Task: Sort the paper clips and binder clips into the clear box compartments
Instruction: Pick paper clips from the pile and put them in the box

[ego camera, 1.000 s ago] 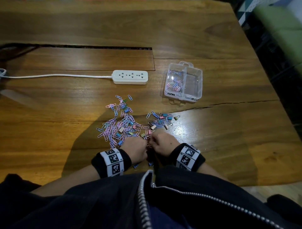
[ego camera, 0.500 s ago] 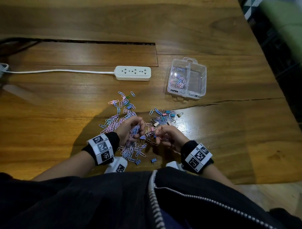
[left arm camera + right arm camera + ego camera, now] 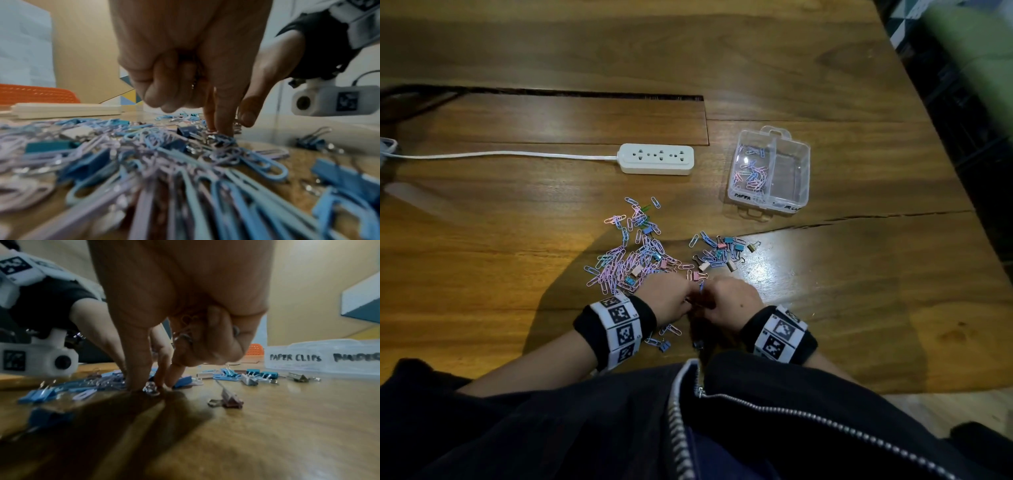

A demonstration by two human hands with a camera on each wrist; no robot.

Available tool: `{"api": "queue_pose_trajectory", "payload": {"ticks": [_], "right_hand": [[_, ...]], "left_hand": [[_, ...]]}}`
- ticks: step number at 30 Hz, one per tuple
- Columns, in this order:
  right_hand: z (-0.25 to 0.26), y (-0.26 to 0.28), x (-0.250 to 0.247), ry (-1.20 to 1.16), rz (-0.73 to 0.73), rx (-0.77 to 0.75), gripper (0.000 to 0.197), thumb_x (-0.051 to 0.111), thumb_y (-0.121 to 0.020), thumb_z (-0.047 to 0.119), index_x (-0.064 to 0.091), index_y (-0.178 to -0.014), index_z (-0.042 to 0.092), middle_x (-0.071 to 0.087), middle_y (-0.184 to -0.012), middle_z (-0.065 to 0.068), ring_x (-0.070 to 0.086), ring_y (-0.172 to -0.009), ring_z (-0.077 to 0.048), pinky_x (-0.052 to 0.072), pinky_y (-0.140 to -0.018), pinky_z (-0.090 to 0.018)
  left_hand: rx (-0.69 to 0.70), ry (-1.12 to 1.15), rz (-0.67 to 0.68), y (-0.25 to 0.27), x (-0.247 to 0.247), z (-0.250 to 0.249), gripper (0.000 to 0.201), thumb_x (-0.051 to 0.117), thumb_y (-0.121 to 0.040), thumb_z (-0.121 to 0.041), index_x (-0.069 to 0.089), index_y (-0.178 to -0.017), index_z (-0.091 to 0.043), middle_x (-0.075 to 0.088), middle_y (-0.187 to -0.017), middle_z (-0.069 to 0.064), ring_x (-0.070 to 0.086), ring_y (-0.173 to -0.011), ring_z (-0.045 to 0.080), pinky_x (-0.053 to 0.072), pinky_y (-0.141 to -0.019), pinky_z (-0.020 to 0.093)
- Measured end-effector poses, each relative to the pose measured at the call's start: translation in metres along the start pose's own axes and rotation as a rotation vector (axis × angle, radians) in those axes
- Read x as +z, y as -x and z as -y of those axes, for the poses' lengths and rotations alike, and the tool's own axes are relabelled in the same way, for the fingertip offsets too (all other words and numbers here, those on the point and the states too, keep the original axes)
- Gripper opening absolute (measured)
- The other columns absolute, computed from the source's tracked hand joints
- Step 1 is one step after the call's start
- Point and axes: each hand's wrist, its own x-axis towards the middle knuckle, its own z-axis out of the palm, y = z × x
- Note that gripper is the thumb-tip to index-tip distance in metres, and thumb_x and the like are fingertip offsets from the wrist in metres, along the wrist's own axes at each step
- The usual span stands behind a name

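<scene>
- Your left grip is pinched down into the near edge of the clip pile, other fingers curled under; whether anything is actually caught between the tips I cannot tell. Your right grip, touching it knuckle to knuckle, is clenched around several clips tucked in the palm while its fingertips press down at a small metal clip on the wood.
- Your counter carries everything, with a white power strip lying beyond the pile.
- Your clear box sits well apart from your hands, up and to the right. Its left compartment holds a modest scatter of paper clips; the right compartment looks bare.
- Most of the job is left, by my reading: a wide heap of pink and blue paper clips lies in front of your left hand, and a smaller cluster of binder clips lies beside it, in front of your right hand. No binder clip seems sorted yet.
- From overhead your knuckles hide what the fingers do; only the wrist views reveal the curled fingers and the clips stowed in your right palm.
- Only the right wrist view makes the box label readable: "PAPER CLIPS" on one compartment, a blurred second word beside it.
</scene>
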Motion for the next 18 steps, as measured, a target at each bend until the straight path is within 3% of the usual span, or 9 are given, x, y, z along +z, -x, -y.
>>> {"api": "queue_pose_trajectory", "payload": {"ticks": [5, 9, 12, 13, 15, 18], "right_hand": [[0.003, -0.001, 0.007, 0.081, -0.003, -0.044, 0.023, 0.044, -0.089, 0.014, 0.055, -0.108, 0.007, 0.061, -0.109, -0.011, 0.059, -0.100, -0.028, 0.047, -0.080, -0.035], [0.007, 0.000, 0.011, 0.067, 0.036, -0.085, 0.020, 0.045, -0.091, 0.018, 0.055, -0.104, 0.007, 0.061, -0.105, -0.011, 0.060, -0.095, -0.027, 0.049, -0.082, -0.035], [0.004, -0.002, 0.012, -0.047, 0.109, -0.043, 0.007, 0.049, -0.088, 0.012, 0.054, -0.093, 0.012, 0.058, -0.099, -0.009, 0.057, -0.091, -0.025, 0.049, -0.081, -0.033], [0.003, -0.003, 0.011, -0.172, 0.127, -0.002, 0.008, 0.050, -0.086, 0.010, 0.052, -0.082, 0.016, 0.056, -0.091, -0.007, 0.055, -0.087, -0.024, 0.047, -0.078, -0.032], [-0.003, -0.005, 0.005, -0.496, 0.116, 0.096, 0.028, 0.053, -0.088, 0.008, 0.042, -0.066, 0.023, 0.049, -0.074, 0.002, 0.049, -0.074, -0.016, 0.041, -0.069, -0.023], [-0.012, -0.003, -0.013, -1.015, -0.003, 0.193, 0.026, 0.053, -0.088, 0.005, 0.045, -0.068, 0.018, 0.050, -0.070, 0.005, 0.051, -0.062, -0.002, 0.041, -0.058, -0.013]], "left_hand": [[0.007, -0.102, 0.043, -0.004, 0.006, -0.001, 0.018, 0.045, -0.091, -0.026, 0.056, -0.099, -0.014, 0.063, -0.103, 0.005, 0.061, -0.096, 0.024, 0.048, -0.075, 0.033], [0.026, -0.018, 0.052, -0.003, 0.009, 0.001, 0.015, 0.045, -0.089, -0.030, 0.052, -0.088, -0.017, 0.062, -0.093, 0.002, 0.060, -0.083, 0.019, 0.049, -0.069, 0.028], [-0.003, 0.084, 0.046, -0.003, 0.008, 0.003, 0.014, 0.043, -0.089, -0.028, 0.045, -0.079, -0.019, 0.053, -0.080, -0.001, 0.050, -0.071, 0.016, 0.037, -0.058, 0.023], [-0.051, 0.204, 0.042, -0.005, 0.006, 0.003, 0.015, 0.044, -0.089, -0.026, 0.044, -0.076, -0.019, 0.051, -0.077, -0.001, 0.047, -0.068, 0.016, 0.035, -0.057, 0.024], [-0.201, 0.654, 0.033, -0.009, -0.004, 0.005, 0.022, 0.044, -0.091, -0.019, 0.043, -0.069, -0.018, 0.048, -0.069, 0.000, 0.043, -0.060, 0.015, 0.036, -0.057, 0.027], [-0.404, 1.478, 0.057, -0.016, -0.027, 0.013, 0.025, 0.039, -0.088, -0.008, 0.040, -0.065, -0.014, 0.048, -0.065, 0.002, 0.039, -0.048, 0.011, 0.033, -0.042, 0.016]]}}
